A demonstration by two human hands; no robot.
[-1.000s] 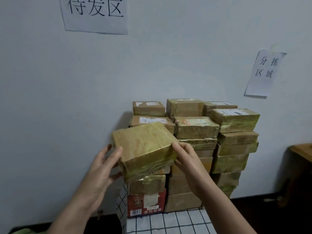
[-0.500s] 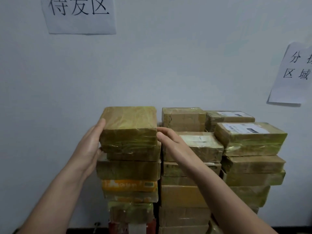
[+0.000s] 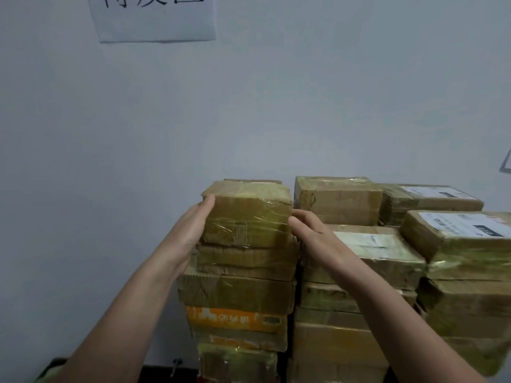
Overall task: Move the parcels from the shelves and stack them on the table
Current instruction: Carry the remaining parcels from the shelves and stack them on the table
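A tape-wrapped brown parcel [image 3: 247, 217] lies flat on top of the left stack of parcels [image 3: 237, 294] against the wall. My left hand [image 3: 190, 228] presses its straight fingers flat against the parcel's left side. At the parcel's right edge is my right hand [image 3: 312, 236], fingers extended and their tips touching or just beside it. Neither hand curls around the parcel.
Two more stacks of taped parcels [image 3: 356, 272] stand to the right, the far right one topped by a parcel with a white label [image 3: 464, 225]. A paper sign [image 3: 154, 17] hangs on the white wall above. Another sheet's edge [image 3: 507, 161] shows at far right.
The parcel, carried tilted in both hands a second ago, now lies flat on top of the left stack. My hands have straightened along its sides, and the view has moved closer.
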